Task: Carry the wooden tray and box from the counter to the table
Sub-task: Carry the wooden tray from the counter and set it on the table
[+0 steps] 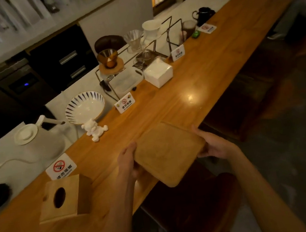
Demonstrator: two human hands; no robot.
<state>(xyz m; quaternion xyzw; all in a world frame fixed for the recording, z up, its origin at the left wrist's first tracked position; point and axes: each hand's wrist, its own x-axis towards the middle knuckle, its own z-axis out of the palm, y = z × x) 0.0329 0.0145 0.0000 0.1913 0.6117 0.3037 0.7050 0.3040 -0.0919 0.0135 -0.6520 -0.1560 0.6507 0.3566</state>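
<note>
A flat square wooden tray (168,153) is held at the front edge of the long wooden counter (193,90), its near corner hanging over the edge. My left hand (127,159) grips the tray's left side and my right hand (212,145) grips its right side. A wooden box (65,199) with an oval hole in its top stands on the counter to the left of my left forearm, untouched.
Behind the tray stand a white figurine (94,129), a striped bowl (85,107), a white kettle (38,141), small no-smoking signs (61,167), a napkin stack (158,74) and coffee drippers (109,60). Dark stools (196,204) sit below the counter's edge; floor lies to the right.
</note>
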